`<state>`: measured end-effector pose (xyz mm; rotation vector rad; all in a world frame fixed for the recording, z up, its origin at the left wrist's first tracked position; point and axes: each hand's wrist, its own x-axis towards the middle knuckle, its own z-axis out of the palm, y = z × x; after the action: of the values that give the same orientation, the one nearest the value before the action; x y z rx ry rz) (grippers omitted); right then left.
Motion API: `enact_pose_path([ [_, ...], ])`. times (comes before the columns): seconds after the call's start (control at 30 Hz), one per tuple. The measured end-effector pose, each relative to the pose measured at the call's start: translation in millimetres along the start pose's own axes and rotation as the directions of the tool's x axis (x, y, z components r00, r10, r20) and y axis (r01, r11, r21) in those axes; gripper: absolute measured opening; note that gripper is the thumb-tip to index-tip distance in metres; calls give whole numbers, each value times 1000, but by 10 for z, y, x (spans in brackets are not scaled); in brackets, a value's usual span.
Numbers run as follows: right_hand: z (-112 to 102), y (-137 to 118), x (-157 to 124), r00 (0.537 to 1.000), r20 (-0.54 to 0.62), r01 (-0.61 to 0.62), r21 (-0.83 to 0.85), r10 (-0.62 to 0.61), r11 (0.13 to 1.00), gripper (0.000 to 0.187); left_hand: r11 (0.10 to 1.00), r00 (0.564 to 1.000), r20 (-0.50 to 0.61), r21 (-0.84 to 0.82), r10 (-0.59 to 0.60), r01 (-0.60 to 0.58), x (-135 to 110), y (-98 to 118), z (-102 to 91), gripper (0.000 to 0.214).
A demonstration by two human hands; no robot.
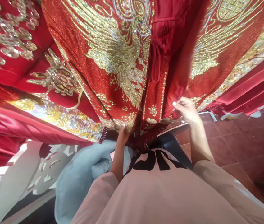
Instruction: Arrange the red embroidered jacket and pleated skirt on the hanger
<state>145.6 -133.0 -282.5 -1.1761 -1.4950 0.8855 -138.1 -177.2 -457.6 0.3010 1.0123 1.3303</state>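
A red garment (104,40) with gold bird embroidery and beading hangs in front of me, its front parted down the middle. Low on its left panel, my left hand (123,133) is closed on the gold-trimmed hem, thumb on top and the other fingers hidden behind the cloth. My right hand (186,109) pinches the plain red lining (177,84) at its lower edge, thumb and fingers together. Between the two panels, a red tie cord (155,59) dangles in a loop over plain red cloth. The upper part of the lining is blurred.
More red garments with large crystals (8,31) and sequins hang at left, and red drapes (246,81) at right. A light blue cushioned seat (73,174) stands below left, beside a white carved panel (50,168). Reddish floor tiles (243,140) show at right, near a dark flat object (178,143).
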Motion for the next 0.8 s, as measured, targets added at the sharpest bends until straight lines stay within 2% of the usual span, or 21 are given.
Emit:
enact_pose_path([
  [0.03, -80, -116, -85, 1000, -16, 8, -33, -8, 999, 44, 1000, 1000, 6, -6, 6, -6, -20, -15, 0, 38],
  [0.1, -127, -383, -294, 985, -142, 82, -128, -100, 988, 43, 999, 999, -1, -8, 35, -35, -56, -44, 1, 41],
  [0.17, 20, -601, -492, 941, -239, 187, -222, -240, 957, 31, 997, 997, -19, 1, 76, -76, -83, -74, 11, 44],
  [0.2, 163, -657, -554, 928, -231, 232, -255, -292, 939, 25, 996, 995, -28, 8, 93, -93, -91, -91, 20, 44],
  [0.27, 526, -631, -553, 933, -146, 276, -296, -328, 915, 23, 993, 993, -39, 27, 115, -114, -100, -131, 46, 42],
  [0.33, 866, -455, -389, 922, -153, 279, -373, -356, 885, 27, 990, 991, -34, 53, 132, -130, -104, -170, 85, 39],
  [0.37, 986, -341, -273, 920, -176, 258, -398, -349, 880, 27, 987, 989, -29, 69, 144, -142, -106, -187, 110, 38],
  [0.43, 1096, -128, -68, 927, -198, 223, -393, -319, 892, 25, 982, 985, -15, 93, 169, -167, -115, -217, 166, 40],
  [0.5, 1070, 39, -10, 953, -163, 201, -297, -257, 933, 17, 978, 983, -6, 104, 182, -180, -129, -244, 222, 43],
  [0.57, 997, 194, -149, 984, -105, 126, -161, -144, 979, 15, 977, 982, -8, 106, 186, -184, -141, -270, 265, 45],
  [0.63, 945, 393, -434, 987, -110, -117, 6, 117, 993, 17, 976, 980, -27, 103, 196, -192, -145, -292, 289, 45],
  [0.67, 934, 514, -598, 951, -131, -270, 91, 280, 959, 18, 975, 979, -41, 101, 201, -196, -143, -299, 295, 46],
  [0.7, 933, 644, -756, 885, -147, -414, 187, 442, 891, 19, 975, 978, -54, 99, 203, -197, -140, -301, 298, 46],
  [0.77, 940, 896, -1000, 776, -153, -553, 302, 612, 776, 25, 977, 978, -70, 100, 198, -191, -129, -289, 299, 48],
  [0.8, 942, 1005, -1070, 743, -157, -569, 362, 650, 738, 29, 978, 979, -72, 103, 191, -183, -122, -275, 300, 48],
])
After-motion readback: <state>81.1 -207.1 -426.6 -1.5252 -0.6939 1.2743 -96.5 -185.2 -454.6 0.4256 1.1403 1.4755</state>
